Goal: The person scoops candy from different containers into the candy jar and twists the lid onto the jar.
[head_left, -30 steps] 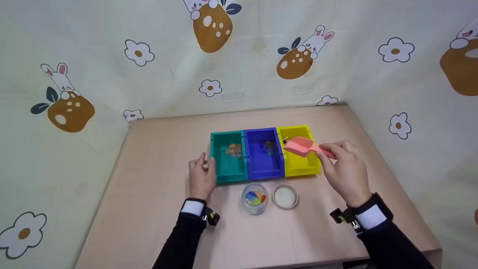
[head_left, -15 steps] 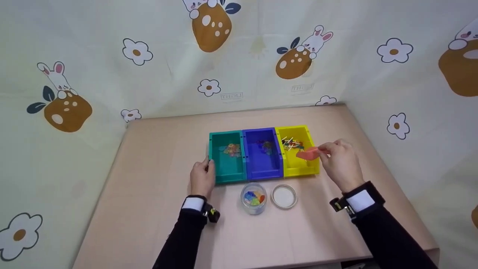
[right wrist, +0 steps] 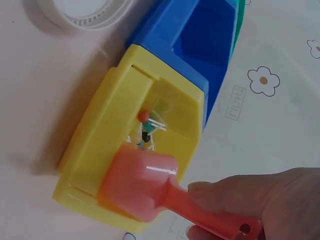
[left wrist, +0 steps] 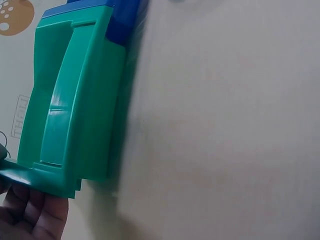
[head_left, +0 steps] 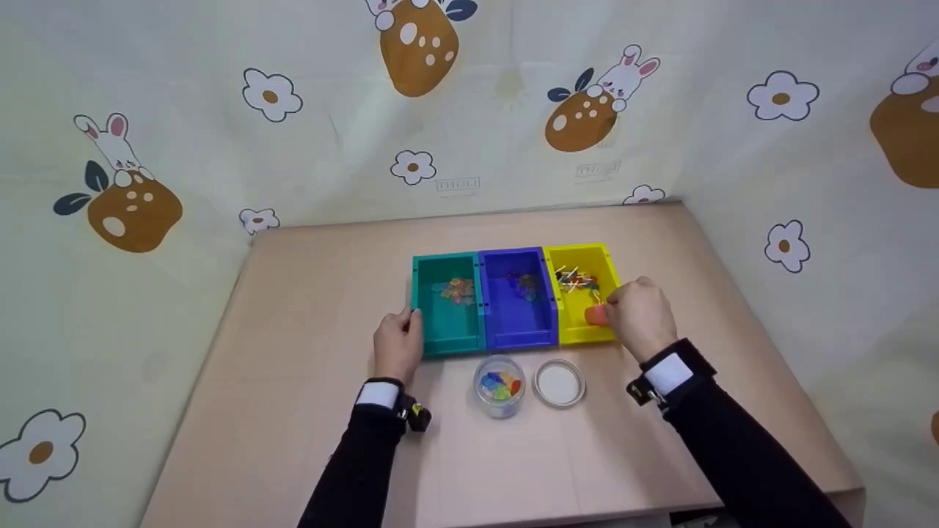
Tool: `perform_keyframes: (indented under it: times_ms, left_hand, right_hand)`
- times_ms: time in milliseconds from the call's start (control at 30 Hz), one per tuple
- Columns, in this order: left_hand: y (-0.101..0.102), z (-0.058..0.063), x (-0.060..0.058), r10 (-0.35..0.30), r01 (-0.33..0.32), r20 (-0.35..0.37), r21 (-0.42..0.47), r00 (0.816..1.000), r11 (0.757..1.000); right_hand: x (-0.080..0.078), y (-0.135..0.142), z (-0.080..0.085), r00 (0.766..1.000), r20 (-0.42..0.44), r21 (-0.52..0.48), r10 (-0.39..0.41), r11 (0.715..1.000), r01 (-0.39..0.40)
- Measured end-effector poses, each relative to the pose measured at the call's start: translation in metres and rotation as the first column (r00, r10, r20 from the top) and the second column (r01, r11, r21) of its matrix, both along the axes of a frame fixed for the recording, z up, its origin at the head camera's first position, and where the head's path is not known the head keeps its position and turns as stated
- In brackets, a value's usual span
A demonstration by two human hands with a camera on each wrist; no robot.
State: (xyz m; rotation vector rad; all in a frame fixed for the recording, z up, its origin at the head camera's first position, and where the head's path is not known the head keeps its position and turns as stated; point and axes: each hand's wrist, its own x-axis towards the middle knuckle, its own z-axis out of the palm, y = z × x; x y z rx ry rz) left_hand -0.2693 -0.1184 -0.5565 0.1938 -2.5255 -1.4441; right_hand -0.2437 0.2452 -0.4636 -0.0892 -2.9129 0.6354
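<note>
My right hand point(head_left: 647, 320) pinches the handle of a pink scoop point(right wrist: 142, 182). Its blade is down inside the yellow bin point(head_left: 587, 336), close to several ball-headed pins point(head_left: 578, 278) with white shafts. The blade's back faces up in the right wrist view, hiding part of the bin's floor. At the other end of the row, my left hand point(head_left: 397, 347) grips the outer side wall of the green bin point(left wrist: 95, 110), thumb at the rim and fingers against the outside. Small translucent pieces point(head_left: 459, 291) lie in the green bin.
Between them stands a blue bin point(head_left: 519, 339), joined in the row, with small dark translucent pieces point(head_left: 525, 286). In front are an uncovered clear jar point(head_left: 500, 408) of colourful pieces and a round lid point(head_left: 560, 385). A patterned curtain point(head_left: 330, 161) borders the table point(head_left: 308, 411).
The right hand has turned over and lowered the scoop into the yellow bin, toward the front. The left hand has closed from beside the green bin onto its side wall.
</note>
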Motion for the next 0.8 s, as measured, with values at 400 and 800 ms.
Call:
perform_keyframes:
  times_ms: [400,800]
  left_hand:
    - [-0.001,0.001,0.001,-0.002,-0.001,0.074,0.042,0.997,0.999]
    - [0.0,-0.001,0.0,0.005,-0.006,0.026,0.045,1.0,0.999]
  right_hand:
    - [-0.01,0.005,-0.032,0.991,-0.121,-0.026,-0.051,0.999,0.048]
    - [-0.031,-0.004,-0.015,0.972,0.234,0.087,0.001,0.996,-0.022]
